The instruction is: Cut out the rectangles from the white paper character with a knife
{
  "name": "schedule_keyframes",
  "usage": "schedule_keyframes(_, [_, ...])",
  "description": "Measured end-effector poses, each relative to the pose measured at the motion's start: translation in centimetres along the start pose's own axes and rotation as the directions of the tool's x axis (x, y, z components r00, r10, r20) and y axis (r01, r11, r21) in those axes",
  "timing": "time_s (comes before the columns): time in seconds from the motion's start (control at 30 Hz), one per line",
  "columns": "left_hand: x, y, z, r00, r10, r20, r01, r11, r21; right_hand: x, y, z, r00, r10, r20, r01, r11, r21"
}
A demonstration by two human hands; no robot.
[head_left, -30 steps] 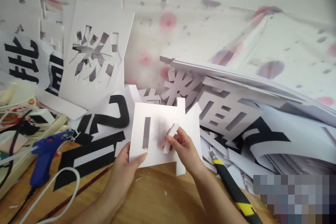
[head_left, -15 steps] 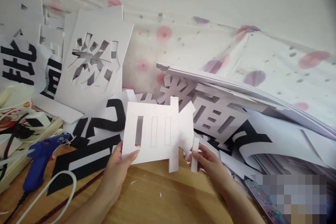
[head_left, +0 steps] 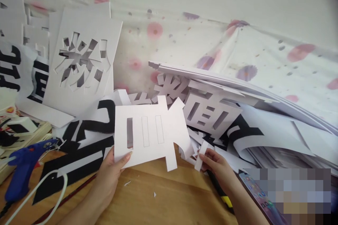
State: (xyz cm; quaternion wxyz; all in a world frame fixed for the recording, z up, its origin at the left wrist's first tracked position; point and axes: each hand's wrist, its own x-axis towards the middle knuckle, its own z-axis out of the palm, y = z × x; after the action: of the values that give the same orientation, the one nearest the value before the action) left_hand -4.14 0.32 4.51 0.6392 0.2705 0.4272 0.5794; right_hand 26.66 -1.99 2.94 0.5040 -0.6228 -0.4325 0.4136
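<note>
My left hand (head_left: 116,163) grips the lower left corner of a white foam-board character cutout (head_left: 151,130), thumb on its front. The cutout has one narrow slot cut through on the left and two pencil-outlined rectangles beside it. Pinched in my right hand (head_left: 215,160) is a small white foam-board strip (head_left: 201,155), held apart from the cutout and tilted. Under my right wrist lies a black and yellow tool (head_left: 223,195), mostly hidden by the arm. White scraps (head_left: 194,139) lie behind the strip.
A blue glue gun (head_left: 25,165) and a white cable (head_left: 64,182) are at the left. Foam boards with cut-out characters (head_left: 81,52) lean at the back. More white boards (head_left: 211,110) are stacked right. A phone (head_left: 260,197) rests on the wooden table (head_left: 142,207).
The strip in my right hand has moved slightly right and tilted. The cutout has shifted left in view, as has the whole scene. The black and yellow tool now shows.
</note>
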Motion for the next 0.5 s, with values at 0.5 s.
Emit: schedule_keyframes(0.5, [-0.2,-0.4,-0.4,0.995,0.098,-0.015,-0.096,0.991,0.097,-1.1,1.3,-4.0,0.966,-0.137,-0.221,-0.027,0.793,-0.609])
